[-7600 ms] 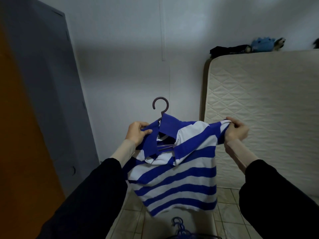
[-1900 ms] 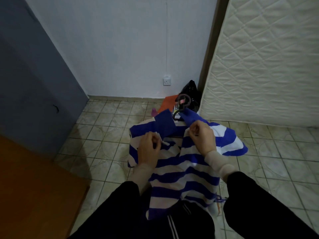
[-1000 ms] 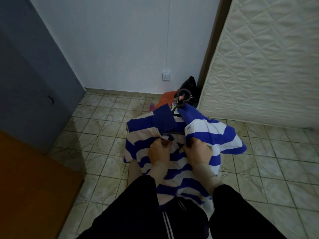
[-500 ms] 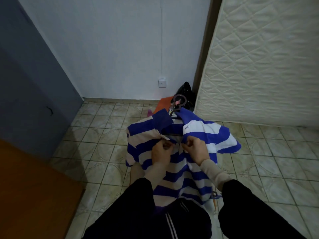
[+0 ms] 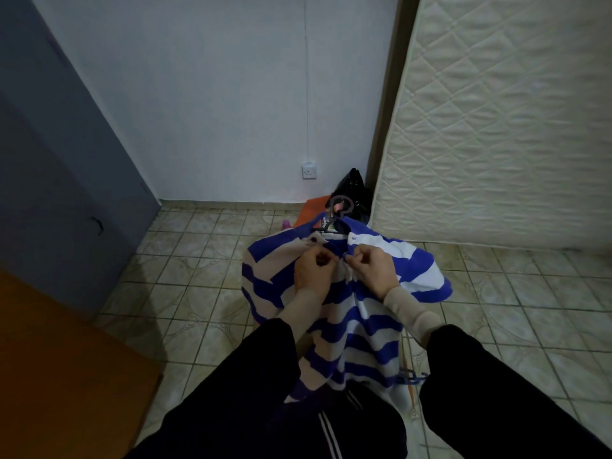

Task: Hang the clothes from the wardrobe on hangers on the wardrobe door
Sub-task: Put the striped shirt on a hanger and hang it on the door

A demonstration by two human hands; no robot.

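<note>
A blue and white striped polo shirt [image 5: 361, 329] lies spread over my lap, on a dark hanger whose hook [image 5: 341, 207] sticks out past the collar. My left hand [image 5: 313, 270] pinches the left edge of the shirt's neck opening just below the collar. My right hand [image 5: 374, 266] pinches the right edge of the opening. The two hands sit close together at the placket. The hanger's arms are hidden inside the shirt.
A grey wardrobe door [image 5: 63, 167] stands at the left, an orange-brown panel [image 5: 59, 369] in front of it. A quilted mattress [image 5: 503, 127] leans on the right wall. A black bag [image 5: 352, 190] and an orange item [image 5: 314, 210] lie in the corner. Blue hangers [image 5: 410, 377] lie by my right leg.
The shirt went from held up in the air to lying on my lap. Both hands have moved up the placket towards the collar and now pinch its two edges.
</note>
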